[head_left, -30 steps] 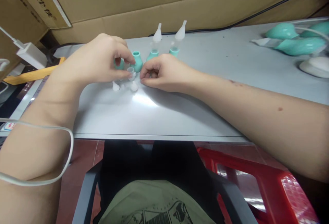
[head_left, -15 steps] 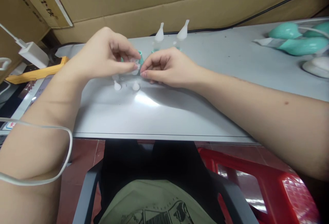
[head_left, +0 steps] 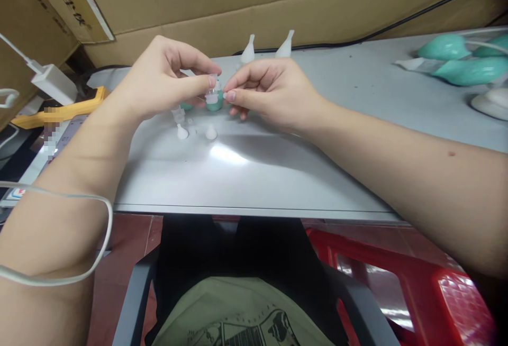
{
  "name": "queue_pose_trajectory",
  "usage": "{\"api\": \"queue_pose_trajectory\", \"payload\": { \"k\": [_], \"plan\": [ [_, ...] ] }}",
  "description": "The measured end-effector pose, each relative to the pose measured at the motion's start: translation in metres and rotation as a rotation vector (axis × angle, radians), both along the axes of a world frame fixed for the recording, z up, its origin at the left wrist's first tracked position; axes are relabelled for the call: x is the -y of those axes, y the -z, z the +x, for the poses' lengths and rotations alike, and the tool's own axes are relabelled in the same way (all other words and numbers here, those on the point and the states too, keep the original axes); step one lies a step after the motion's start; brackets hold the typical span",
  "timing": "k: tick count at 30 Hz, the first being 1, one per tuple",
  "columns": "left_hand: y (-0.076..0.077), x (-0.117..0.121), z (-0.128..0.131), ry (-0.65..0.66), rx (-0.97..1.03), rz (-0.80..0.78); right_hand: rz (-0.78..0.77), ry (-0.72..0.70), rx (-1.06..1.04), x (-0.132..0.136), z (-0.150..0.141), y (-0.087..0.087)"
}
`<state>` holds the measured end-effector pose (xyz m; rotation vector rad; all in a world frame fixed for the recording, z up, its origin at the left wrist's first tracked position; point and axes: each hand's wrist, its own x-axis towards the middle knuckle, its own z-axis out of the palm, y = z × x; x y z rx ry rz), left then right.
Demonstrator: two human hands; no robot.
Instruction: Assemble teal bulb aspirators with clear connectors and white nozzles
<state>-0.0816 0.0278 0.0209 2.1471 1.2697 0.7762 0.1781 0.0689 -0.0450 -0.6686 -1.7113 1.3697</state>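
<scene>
Clear cup (head_left: 211,93) | upper centre of frame; left hand (head_left: 169,79): fingers clamped on it; right hand (head_left: 273,89): fingers pinching tiny piece (head_left: 225,96); a loosened pinch could drop it

The bare left forearm (head_left: 95,145) rises from the lower left to a bent left wrist (head_left: 137,105), so that the left hand (head_left: 172,73) points rightward. Its thumb (head_left: 190,89) reaches out nearly straight beneath an arched index finger (head_left: 192,59), in a pinching pose. The right forearm (head_left: 400,145) (bare too) slants in from the right edge; the right hand (head_left: 278,89) brings thumb and index fingertip close together, its other fingers curled below. Both hands' fingertips nearly meet.
</scene>
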Motion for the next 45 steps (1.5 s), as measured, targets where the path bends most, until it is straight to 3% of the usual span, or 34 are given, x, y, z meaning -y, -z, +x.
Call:
{"api": "queue_pose_trajectory", "payload": {
  "k": [8,16,20,24,34,45],
  "plan": [
    [0.002,-0.002,0.001,0.069,0.058,-0.052,0.047,0.039,-0.06,0.005,0.001,0.001],
    [-0.001,0.005,0.008,0.014,0.047,-0.067,0.077,0.038,-0.071,0.001,0.001,0.004],
    [-0.002,0.006,0.007,0.069,0.026,-0.044,0.072,0.052,-0.059,0.002,0.001,0.003],
    [-0.003,0.008,0.007,0.042,0.08,-0.08,0.07,0.039,-0.053,0.003,0.001,0.001],
    [0.019,-0.003,0.0,0.118,0.335,0.021,0.162,-0.016,-0.126,-0.016,-0.005,0.017],
    [0.02,-0.002,0.001,0.107,0.327,0.008,0.14,-0.076,-0.14,-0.018,-0.005,0.016]
  ]
}}
